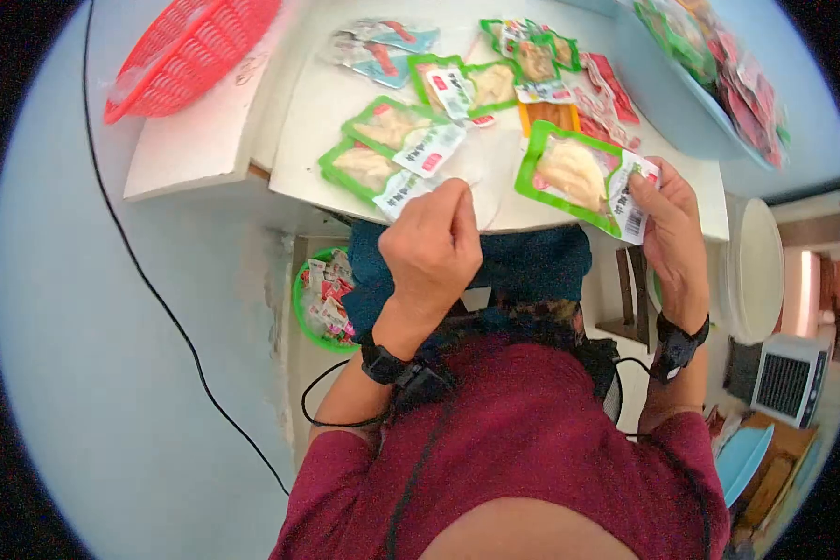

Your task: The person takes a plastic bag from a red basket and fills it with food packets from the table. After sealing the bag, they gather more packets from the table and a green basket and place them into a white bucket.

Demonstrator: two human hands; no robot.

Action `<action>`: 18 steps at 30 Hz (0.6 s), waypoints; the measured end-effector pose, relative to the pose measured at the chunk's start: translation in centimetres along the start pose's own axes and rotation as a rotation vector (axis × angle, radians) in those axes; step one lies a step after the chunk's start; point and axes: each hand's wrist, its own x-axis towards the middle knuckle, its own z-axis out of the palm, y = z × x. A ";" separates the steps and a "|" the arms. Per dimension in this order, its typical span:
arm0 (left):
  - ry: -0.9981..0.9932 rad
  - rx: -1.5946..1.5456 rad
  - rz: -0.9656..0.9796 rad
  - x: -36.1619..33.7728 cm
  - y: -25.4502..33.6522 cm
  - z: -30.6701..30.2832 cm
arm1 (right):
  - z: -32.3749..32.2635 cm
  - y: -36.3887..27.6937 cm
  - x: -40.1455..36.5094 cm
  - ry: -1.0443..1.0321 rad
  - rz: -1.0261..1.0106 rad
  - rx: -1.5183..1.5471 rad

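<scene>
My right hand [674, 224] grips the white-labelled end of a green-edged snack packet [574, 175] with pale food inside, holding it over the near edge of the white table [299, 131]. My left hand [431, 245] has its fingers pinched together on a thin clear plastic film or bag [481, 168] at the table's near edge; the film is hard to make out. Just beyond the left hand lie two similar green packets [383, 149]. Both wrists wear black bands.
More green, red and orange packets [532, 65] are spread over the table's far side. A red plastic basket [182, 56] sits at the far left, a blue tray of packets [719, 75] at the far right. A green bowl of small wrapped snacks [325, 297] stands on the floor below.
</scene>
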 end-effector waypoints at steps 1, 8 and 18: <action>0.018 0.000 0.027 0.0 -0.1 0.1 | 0.0 0.3 -0.3 0.002 -0.010 0.008; 0.022 -0.013 0.033 -0.1 -0.2 0.2 | 1.0 0.5 -1.0 -0.014 0.023 0.076; 0.044 -0.011 0.039 0.3 -0.3 0.4 | 1.4 -0.5 -2.0 0.264 -0.279 -0.755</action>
